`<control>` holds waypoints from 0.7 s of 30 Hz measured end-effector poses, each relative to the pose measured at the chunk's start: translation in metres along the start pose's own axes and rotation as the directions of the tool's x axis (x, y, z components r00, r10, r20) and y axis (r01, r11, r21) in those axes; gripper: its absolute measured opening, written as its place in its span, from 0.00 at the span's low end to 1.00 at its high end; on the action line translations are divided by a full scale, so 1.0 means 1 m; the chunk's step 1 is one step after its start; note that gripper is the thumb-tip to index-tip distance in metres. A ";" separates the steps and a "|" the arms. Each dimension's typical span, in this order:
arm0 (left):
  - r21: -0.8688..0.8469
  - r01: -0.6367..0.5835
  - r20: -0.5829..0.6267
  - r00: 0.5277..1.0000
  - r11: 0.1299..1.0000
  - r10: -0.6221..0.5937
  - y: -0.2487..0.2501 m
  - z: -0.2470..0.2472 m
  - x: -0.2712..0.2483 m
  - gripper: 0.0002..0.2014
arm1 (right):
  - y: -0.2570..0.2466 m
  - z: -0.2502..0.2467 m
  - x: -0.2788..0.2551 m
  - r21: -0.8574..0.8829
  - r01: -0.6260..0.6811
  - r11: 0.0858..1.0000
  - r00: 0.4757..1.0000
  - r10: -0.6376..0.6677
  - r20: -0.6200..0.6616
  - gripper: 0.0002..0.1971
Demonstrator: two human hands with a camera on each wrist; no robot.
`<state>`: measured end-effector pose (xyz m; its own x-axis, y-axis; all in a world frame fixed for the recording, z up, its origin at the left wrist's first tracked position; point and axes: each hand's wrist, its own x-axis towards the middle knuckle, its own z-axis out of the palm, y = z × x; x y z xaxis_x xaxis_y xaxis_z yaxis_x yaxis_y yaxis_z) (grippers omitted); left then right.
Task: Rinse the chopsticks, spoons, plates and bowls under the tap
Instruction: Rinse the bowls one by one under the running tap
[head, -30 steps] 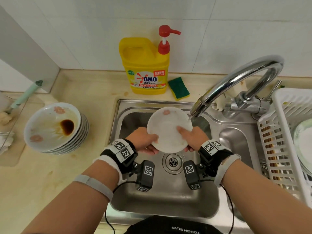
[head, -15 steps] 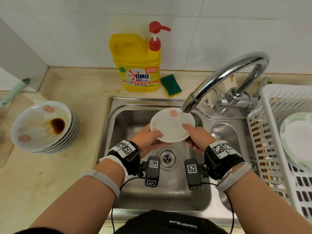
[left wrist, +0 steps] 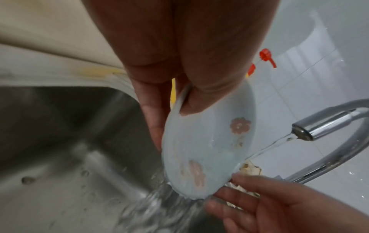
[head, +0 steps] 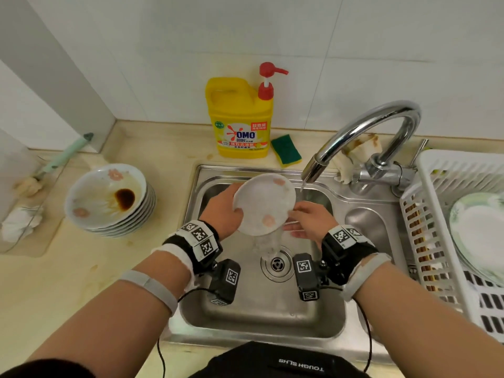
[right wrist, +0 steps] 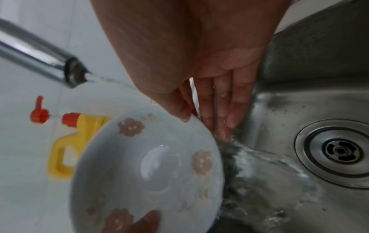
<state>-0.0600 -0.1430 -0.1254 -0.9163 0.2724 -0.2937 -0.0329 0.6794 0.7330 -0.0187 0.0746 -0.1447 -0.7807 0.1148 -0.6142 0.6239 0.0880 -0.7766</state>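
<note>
A small white plate (head: pixel 264 204) with pink flowers is held tilted over the steel sink (head: pixel 272 309), just beside the running tap (head: pixel 362 137). Its left rim is gripped by the left hand (head: pixel 222 211), thumb on the face. The right hand (head: pixel 311 222) (fingers straight and relaxed) touches the lower right edge, where water pours off. Dirty bowls (head: pixel 109 199) are stacked on the tabletop (head: pixel 68 282).
</note>
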 end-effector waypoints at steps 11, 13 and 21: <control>0.093 -0.355 -0.338 0.867 0.930 0.365 0.011 -0.050 -0.057 0.21 | -0.046 0.024 -0.048 -0.596 0.441 0.671 0.841 -0.541 0.013 0.11; 0.141 -0.414 -0.340 0.833 0.899 0.437 0.014 -0.056 -0.063 0.21 | -0.052 0.024 -0.057 -0.616 0.478 0.626 0.796 -0.605 0.003 0.10; 0.187 -0.526 -0.320 0.766 0.830 0.558 0.033 -0.068 -0.078 0.24 | -0.059 0.015 -0.087 -0.633 0.513 0.579 0.720 -0.692 -0.049 0.10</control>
<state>-0.0173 -0.1880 -0.0364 -0.8477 0.3699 0.3802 0.5295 0.5473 0.6481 0.0120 0.0443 -0.0470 -0.9923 0.0702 0.1021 -0.0175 0.7367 -0.6760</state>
